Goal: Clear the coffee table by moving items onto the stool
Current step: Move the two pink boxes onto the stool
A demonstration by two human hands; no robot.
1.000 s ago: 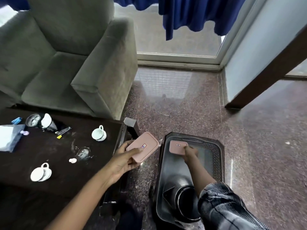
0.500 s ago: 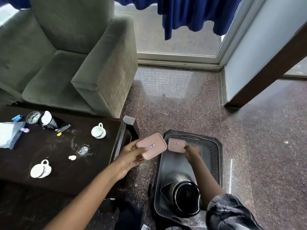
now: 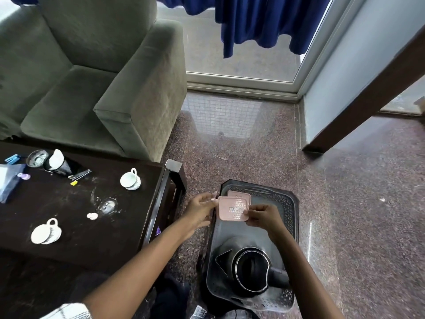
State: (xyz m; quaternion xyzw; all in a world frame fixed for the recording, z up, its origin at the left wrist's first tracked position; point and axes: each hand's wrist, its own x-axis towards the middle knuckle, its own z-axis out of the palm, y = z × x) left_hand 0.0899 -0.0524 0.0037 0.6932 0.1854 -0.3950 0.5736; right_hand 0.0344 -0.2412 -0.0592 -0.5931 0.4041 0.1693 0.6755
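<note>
A pink lidded box [image 3: 231, 208] hovers over the far end of the grey plastic stool [image 3: 288, 210]. My left hand [image 3: 200, 209] pinches its left edge and my right hand [image 3: 262, 216] holds its right edge. A second pink box [image 3: 240, 194] lies on the stool just behind it, mostly covered. A black kettle [image 3: 250, 270] stands on the stool's near half. On the dark coffee table [image 3: 78, 226] remain two white cups [image 3: 130, 179] [image 3: 46, 232], a small white bit [image 3: 92, 215] and clutter at the far left.
A green armchair [image 3: 92, 77] stands behind the table. A black mesh holder [image 3: 58, 163], a metal lid [image 3: 36, 157], clippers [image 3: 80, 174] and a blue pouch [image 3: 10, 183] sit at the table's back left. Speckled floor [image 3: 356, 203] surrounds the stool.
My left hand carried the pink box from the table's edge rightward over the stool. My right hand let go of the box lying there and took the carried box's right edge.
</note>
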